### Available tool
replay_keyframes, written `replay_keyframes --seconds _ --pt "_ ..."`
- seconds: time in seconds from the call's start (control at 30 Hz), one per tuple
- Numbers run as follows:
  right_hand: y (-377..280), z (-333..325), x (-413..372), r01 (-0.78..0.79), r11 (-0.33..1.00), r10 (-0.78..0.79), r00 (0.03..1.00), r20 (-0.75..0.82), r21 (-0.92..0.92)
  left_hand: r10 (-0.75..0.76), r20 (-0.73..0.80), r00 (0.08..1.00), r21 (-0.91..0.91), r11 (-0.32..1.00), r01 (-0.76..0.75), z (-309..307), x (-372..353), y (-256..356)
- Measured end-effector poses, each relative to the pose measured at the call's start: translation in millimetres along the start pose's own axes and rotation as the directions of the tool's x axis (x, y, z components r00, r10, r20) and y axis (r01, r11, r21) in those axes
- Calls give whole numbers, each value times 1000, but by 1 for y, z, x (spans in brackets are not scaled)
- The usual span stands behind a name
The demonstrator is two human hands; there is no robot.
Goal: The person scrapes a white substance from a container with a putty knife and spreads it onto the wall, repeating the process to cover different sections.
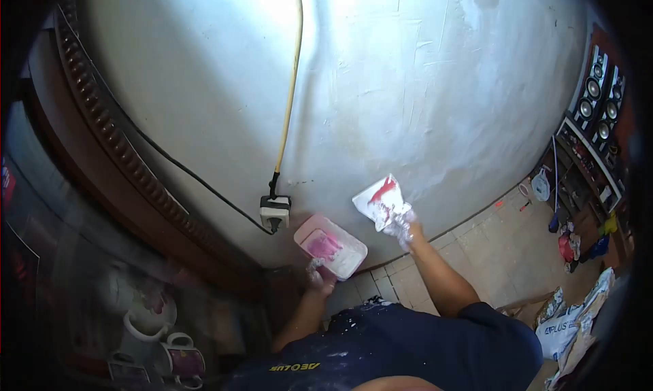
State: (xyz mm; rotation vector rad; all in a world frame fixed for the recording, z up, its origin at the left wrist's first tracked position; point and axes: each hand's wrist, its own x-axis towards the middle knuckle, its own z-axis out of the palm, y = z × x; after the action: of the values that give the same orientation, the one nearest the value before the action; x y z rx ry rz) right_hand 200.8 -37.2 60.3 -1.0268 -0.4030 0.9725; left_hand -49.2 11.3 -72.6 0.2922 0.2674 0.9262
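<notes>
My left hand (pixel 321 277), smeared with white, is closed on the near edge of a pink rectangular tub (pixel 305 228). White paste lies inside the tub, and a pink patch of its bottom shows through. In my right hand (pixel 403 226), thickly coated with white paste, is a flat putty scraper (pixel 381 195). Its broad blade is covered in white except for a red streak, and it overlaps the lower part of the grey-white wall (pixel 381 112). The scraper's handle is hidden by my fingers. The tub is held left of the scraper and lower down.
A black-and-white socket (pixel 275 213) with a yellow cable (pixel 291 92) and a black cord is on the wall. Dark carved wooden furniture (pixel 102 126) borders the left. Speakers (pixel 593 88) and a cluttered shelf stand right. A printed bag (pixel 561 333) lies on the tiled floor (pixel 476 245).
</notes>
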Motion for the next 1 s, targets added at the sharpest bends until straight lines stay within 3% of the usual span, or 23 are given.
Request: replay_keyframes --seconds 0.03,0.07,0.1,0.13,0.17,0.23,0.3,0.33,0.4,0.5,0.53,0.57,0.6,0.63,0.67,0.7,0.73,0.8,0.83,0.87,0.9,0.93,1.0 --pt "-35 18 -6 -75 993 76 997 -6 90 -24 4 1000 -19 1000 24 -1 2 0" --pt "-59 29 -1 199 978 -194 978 82 -66 -52 4 999 -37 998 52 -1 3 -1" --pt "-112 56 -6 233 968 -249 946 210 96 -23 -22 1000 26 999 24 10 -2 -1" --pt "-159 83 -6 262 962 -272 942 196 74 -31 -22 999 29 999 32 13 -1 -4" --pt "-193 102 7 507 862 -493 839 231 1 -30 -13 999 30 999 30 16 0 -6" --pt "-271 143 21 539 809 -588 756 289 235 -33 -1 999 36 999 33 20 2 -9" --pt "-309 183 22 657 707 -707 661 249 262 -58 35 998 44 997 56 28 3 -11" --pt "-314 187 34 632 735 -677 705 211 248 -64 34 997 45 997 63 32 5 -14" --pt "-277 158 87 518 827 -557 808 193 218 -69 47 997 5 998 68 31 4 -19" --pt "-136 70 100 303 940 -312 950 34 159 -71 18 997 -9 997 71 26 0 -20" --pt "-62 31 116 370 921 -361 928 -86 121 -63 39 997 46 997 61 34 -1 -18" --pt "-15 -3 92 223 975 -223 974 -28 -8 -42 24 999 -6 999 42 28 0 -20" --pt "52 -59 118 85 964 -96 995 30 252 -39 27 999 -3 999 39 31 -1 -18" --pt "50 -50 56 17 988 -11 999 -42 154 -45 46 998 14 999 45 34 -4 -15" --pt "80 -78 52 -115 992 112 991 -67 -50 -50 65 997 30 998 48 37 -4 -13" --pt "98 -91 50 -105 987 107 994 -12 124 -44 68 997 34 999 42 35 -2 -13" --pt "58 -66 16 -181 983 180 980 -85 -7 -23 39 999 30 999 21 32 -1 -14" --pt "-2 -42 16 -61 996 62 998 -18 60 -3 15 1000 29 1000 3 32 2 -14" --pt "-69 -3 -1 -38 999 37 998 41 29 -24 18 1000 19 1000 24 32 1 -15" --pt "-111 6 6 61 995 -74 982 176 79 -49 18 999 10 999 49 31 0 -16" --pt "-165 39 -10 213 975 -220 965 142 66 -59 14 998 14 998 59 31 0 -19" --pt "-205 53 2 330 932 -360 883 302 149 -60 15 998 13 998 59 33 1 -21" --pt "-271 73 60 511 825 -564 769 300 241 -64 14 998 13 998 64 34 4 -26"
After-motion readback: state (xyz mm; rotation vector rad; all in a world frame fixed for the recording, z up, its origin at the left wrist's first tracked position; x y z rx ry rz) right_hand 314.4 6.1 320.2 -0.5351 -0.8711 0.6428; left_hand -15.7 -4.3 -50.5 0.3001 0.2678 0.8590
